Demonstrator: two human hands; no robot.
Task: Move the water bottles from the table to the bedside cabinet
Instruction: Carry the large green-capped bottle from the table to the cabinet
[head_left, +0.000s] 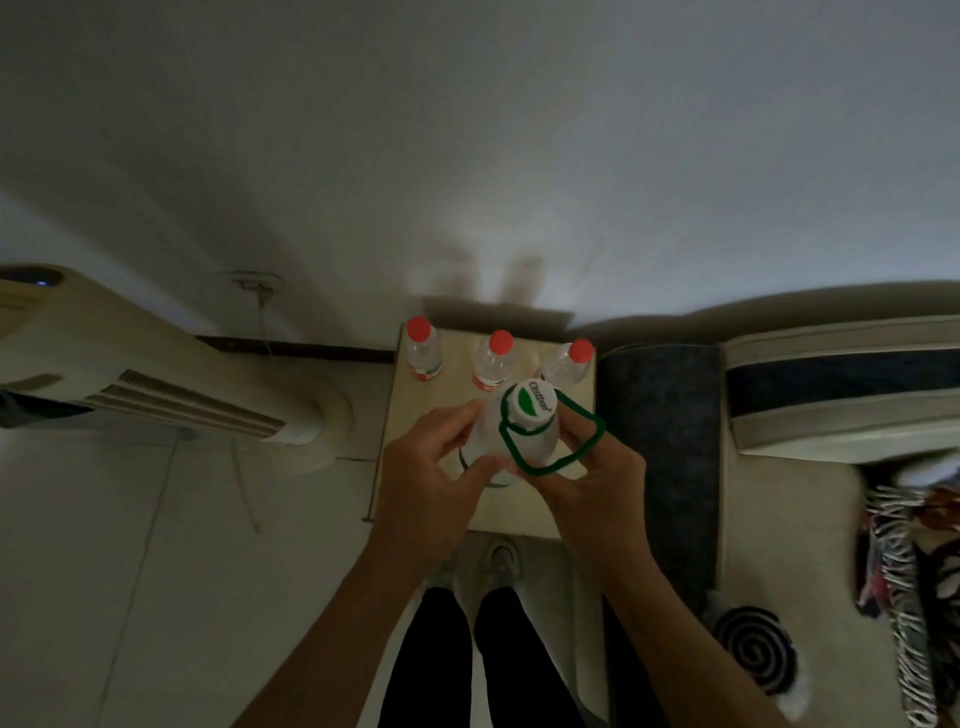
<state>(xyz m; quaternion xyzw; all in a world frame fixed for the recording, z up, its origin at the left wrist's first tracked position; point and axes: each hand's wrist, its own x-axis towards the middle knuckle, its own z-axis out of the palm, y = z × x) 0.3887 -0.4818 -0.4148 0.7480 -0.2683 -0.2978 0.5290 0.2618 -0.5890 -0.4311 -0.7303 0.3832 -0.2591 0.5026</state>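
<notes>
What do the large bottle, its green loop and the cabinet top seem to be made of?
The large bottle looks like translucent whitish plastic, with an opaque white cap. Its green loop is likely flexible plastic: thin and bent unevenly. The cabinet top is pale and matt, wood or wood-look laminate; the dim picture leaves that open.

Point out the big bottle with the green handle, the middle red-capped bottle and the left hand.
big bottle (531, 401): head view, on its white cap.
middle red-capped bottle (493, 366): head view, on its clear shoulder.
left hand (431, 465): head view, on the back of the hand.
</notes>
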